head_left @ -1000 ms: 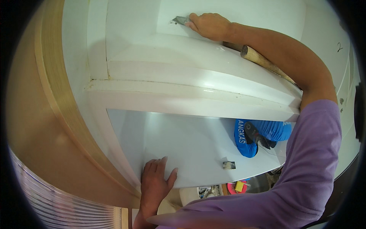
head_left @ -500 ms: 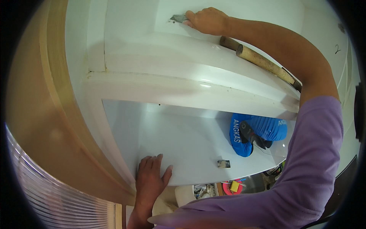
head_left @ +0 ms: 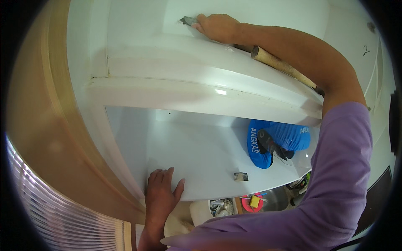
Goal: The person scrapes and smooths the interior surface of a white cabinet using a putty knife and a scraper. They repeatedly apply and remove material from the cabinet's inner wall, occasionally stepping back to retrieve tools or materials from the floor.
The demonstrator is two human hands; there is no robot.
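My right hand reaches up into the white upper compartment. Its fingers close round a grey tool with a flat pointed end; the exact kind is not clear. The tip meets the white surface beside small dark marks. Lower down, my left hand lies with spread fingers on the front left of the white cabinet shelf, holding nothing. Below my right forearm, a wooden handle rests along the upper ledge, with a darker one partly hidden behind it.
A blue fabric bundle with a dark tool-like object sits at the shelf's right. A small dark-and-pale piece lies nearer the front edge. Below are a pink dish with a yellow sponge, a metal sink and a white bin.
The whole view has shifted slightly. The tool in my right hand is now tilted more and its tip covers less of the dark marks. My left hand stays on the shelf.
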